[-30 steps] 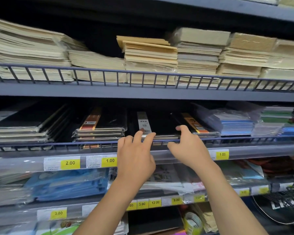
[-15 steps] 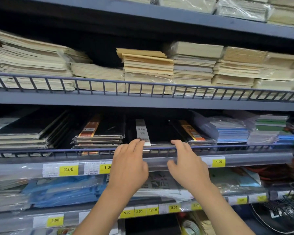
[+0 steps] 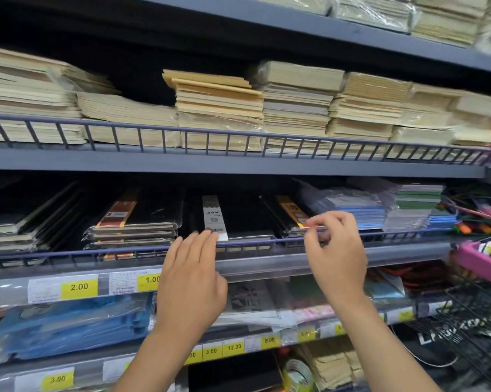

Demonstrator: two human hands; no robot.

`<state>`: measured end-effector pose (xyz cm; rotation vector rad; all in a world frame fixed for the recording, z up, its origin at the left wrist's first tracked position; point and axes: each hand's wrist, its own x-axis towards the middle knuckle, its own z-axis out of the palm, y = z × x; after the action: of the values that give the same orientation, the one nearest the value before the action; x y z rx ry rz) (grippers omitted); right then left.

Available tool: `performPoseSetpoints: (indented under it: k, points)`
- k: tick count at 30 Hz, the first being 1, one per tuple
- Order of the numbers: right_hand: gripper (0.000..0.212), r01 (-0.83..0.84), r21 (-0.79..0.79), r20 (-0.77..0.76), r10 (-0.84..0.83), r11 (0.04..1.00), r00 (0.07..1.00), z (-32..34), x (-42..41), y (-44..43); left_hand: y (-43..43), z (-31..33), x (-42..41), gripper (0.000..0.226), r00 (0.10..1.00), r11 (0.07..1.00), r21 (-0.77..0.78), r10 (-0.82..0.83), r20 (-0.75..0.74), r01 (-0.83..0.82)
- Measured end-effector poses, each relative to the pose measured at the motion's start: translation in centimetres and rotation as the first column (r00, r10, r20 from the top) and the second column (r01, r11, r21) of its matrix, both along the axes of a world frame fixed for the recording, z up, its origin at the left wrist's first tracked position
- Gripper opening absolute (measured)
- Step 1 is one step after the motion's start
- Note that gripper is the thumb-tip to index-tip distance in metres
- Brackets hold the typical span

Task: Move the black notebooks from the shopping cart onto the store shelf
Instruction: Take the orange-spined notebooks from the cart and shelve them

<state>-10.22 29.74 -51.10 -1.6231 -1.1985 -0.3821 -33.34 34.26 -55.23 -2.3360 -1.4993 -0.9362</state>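
Black notebooks lie flat on the middle store shelf (image 3: 267, 267) behind a low wire rail. One with a white "25K" band (image 3: 238, 219) sits in the centre. My left hand (image 3: 192, 281) is spread flat, its fingertips touching that notebook's front edge at the rail. To the right lies a wrapped black notebook with an orange band (image 3: 281, 213). My right hand (image 3: 336, 256) has curled fingers pinching its front corner. Another wrapped stack with an orange-brown band (image 3: 142, 219) lies to the left. The black wire shopping cart (image 3: 470, 335) shows at the lower right.
Stacks of beige notebooks (image 3: 218, 106) fill the shelf above. Blue and green notebook packs (image 3: 360, 210) lie right of the black ones. Yellow price tags (image 3: 78, 287) line the shelf edges. Blue wrapped packs (image 3: 68, 326) lie below, and a pink item (image 3: 476, 261) sits at the right.
My right hand has shifted right from the white-banded notebook to the orange-banded one and curled its fingers. The left hand stays at the white-banded notebook's front edge. The view has tilted upward.
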Motion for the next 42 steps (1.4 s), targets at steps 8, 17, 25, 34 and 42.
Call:
performPoseSetpoints:
  k: [8, 17, 25, 34, 42]
  points:
    - [0.060, 0.043, -0.345, -0.089, -0.078, 0.938, 0.993, -0.9, 1.6, 1.1, 0.4, -0.6, 0.4, 0.066, 1.000, 0.999, 0.053, 0.011, -0.004, -0.011]
    - [0.054, 0.013, -0.328, -0.126, -0.057, 0.944, 0.990, -1.2, 1.2, 1.7, 0.7, -1.0, 0.1, 0.066, 1.000, 0.997, 0.076, -0.019, -0.006, 0.020]
    - [0.045, -0.307, -0.220, 0.195, 0.350, 0.926, 0.916, -1.7, -5.9, 0.6, 0.5, -1.0, 0.1, 0.054, 0.999, 0.996, 0.076, -0.038, 0.039, 0.035]
    - [0.039, -0.511, -0.208, 0.052, 0.531, 0.834, 0.846, -1.8, -11.3, 0.7, -0.9, 2.1, -7.8, 0.049, 0.907, 0.959, 0.262, -0.206, 0.368, 0.112]
    - [0.051, -0.420, -0.266, 0.010, 0.439, 0.867, 0.899, 0.3, -16.7, 3.5, 1.2, 3.0, -14.1, 0.050, 0.907, 0.974, -0.103, 0.226, 0.355, -0.202]
